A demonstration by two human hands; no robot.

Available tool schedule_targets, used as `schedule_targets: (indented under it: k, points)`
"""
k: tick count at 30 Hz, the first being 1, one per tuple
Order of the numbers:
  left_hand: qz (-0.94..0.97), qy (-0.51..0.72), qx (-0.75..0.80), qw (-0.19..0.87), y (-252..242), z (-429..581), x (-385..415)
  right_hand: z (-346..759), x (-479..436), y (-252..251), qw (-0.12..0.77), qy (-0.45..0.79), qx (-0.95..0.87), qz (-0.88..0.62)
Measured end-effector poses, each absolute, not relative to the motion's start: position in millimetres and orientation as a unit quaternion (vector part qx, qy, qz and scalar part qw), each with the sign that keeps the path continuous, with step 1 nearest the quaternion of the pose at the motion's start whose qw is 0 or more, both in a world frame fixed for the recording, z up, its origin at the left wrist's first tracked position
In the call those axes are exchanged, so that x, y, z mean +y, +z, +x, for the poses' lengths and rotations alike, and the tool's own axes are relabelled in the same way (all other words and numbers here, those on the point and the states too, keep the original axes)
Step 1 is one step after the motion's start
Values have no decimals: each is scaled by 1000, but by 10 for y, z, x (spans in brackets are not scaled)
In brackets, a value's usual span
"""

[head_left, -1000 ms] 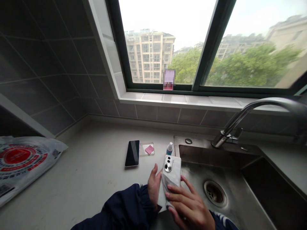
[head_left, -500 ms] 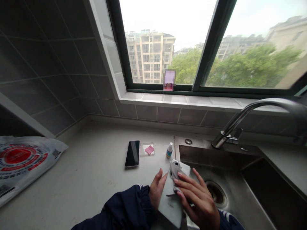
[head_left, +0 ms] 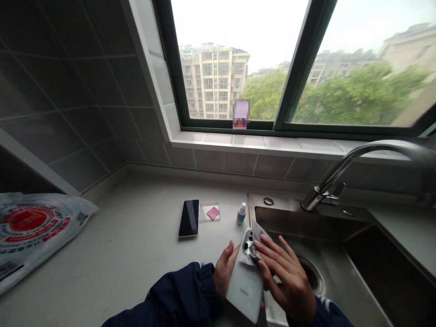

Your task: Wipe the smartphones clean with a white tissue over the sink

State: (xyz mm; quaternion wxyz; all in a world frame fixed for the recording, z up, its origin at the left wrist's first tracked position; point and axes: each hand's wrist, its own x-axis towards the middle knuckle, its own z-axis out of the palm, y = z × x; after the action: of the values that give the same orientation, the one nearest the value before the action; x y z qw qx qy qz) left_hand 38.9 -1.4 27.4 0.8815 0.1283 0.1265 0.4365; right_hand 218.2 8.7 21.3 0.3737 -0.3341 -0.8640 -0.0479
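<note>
My left hand [head_left: 225, 268] grips a pale smartphone [head_left: 244, 290] by its left edge, back side up and tilted. Its round camera lenses show near the top. A thin grey cleaning cloth [head_left: 261, 230] with a zigzag edge is under the fingers of my right hand [head_left: 284, 277], pressed on the phone beside the lenses. Part of the cloth stands up past the phone's top right corner. Just beyond the phone, a small white-capped spray bottle [head_left: 241, 213] stands upright by the sink's edge.
A second phone [head_left: 189, 218], dark screen up, lies on the counter [head_left: 136, 254] next to a clear phone case [head_left: 205, 218] with a pink cloth [head_left: 213, 213] on it. At right is a steel sink [head_left: 335, 268] with a faucet [head_left: 327, 177]. A printed plastic bag [head_left: 41, 227] lies at left.
My right hand has slid the cloth slightly to the right, uncovering more of the camera lenses and the phone's back. The left hand still holds the phone. The other items stay put.
</note>
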Motion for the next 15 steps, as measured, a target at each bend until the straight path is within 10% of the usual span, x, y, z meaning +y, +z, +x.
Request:
schedule_targets:
  k: [15]
  points:
    - [113, 451, 177, 867, 153, 408, -60, 2161, 64, 185, 384, -35, -860, -334]
